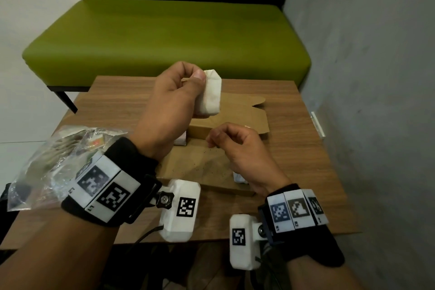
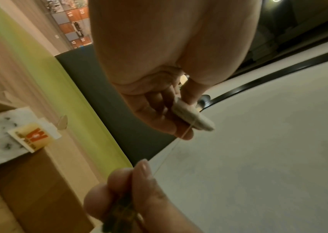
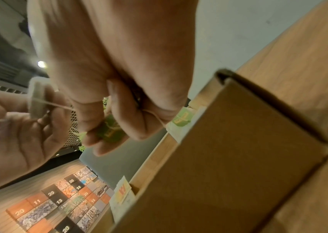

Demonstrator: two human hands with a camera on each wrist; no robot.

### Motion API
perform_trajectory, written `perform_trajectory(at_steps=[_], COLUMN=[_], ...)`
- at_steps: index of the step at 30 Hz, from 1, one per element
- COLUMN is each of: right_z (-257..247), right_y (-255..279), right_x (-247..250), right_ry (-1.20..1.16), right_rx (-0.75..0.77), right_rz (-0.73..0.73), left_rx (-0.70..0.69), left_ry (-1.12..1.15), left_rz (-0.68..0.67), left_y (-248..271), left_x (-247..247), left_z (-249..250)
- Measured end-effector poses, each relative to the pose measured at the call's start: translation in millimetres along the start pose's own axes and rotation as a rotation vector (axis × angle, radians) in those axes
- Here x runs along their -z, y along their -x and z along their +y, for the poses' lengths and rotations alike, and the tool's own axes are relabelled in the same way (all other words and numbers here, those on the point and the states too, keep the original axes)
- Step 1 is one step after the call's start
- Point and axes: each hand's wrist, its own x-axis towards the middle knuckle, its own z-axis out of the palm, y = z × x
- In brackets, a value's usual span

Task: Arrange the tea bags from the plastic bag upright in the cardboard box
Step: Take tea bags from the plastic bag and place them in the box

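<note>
Pinching a white tea bag (image 1: 210, 94) above the cardboard box (image 1: 237, 115) in my left hand (image 1: 169, 101), right hand (image 1: 237, 148) nipping its green tag (image 3: 110, 130), string taut between, I reckon tucking the tag and standing the bag upright inside comes next.

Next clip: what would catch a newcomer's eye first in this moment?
The left hand holds a white tea bag raised above the open cardboard box at the table's middle. Just below and to the right, the right hand pinches the bag's green tag, its string stretched between the two hands. The crinkled plastic bag lies at the table's near-left edge.
</note>
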Motion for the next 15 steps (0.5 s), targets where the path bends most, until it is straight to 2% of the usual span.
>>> perform_trajectory(at_steps=[4, 8, 11, 15], right_z=[-7, -7, -8, -8], right_y=[0, -2, -2, -3], right_x=[5, 11, 13, 16], right_ry=[-0.232, -0.406, -0.522, -0.599], right_rx=[-0.107, -0.169, -0.169, -0.163], right_rz=[-0.074, -0.167, -0.129, -0.038], left_rx=[-0.055, -0.163, -0.216, -0.174], left_ry=[-0.081, -0.347, -0.566, -0.649], left_rz=[-0.104, -0.229, -0.314, -0.412], left_y=[3, 5, 6, 6], left_x=[6, 13, 19, 24], left_z=[1, -7, -10, -9])
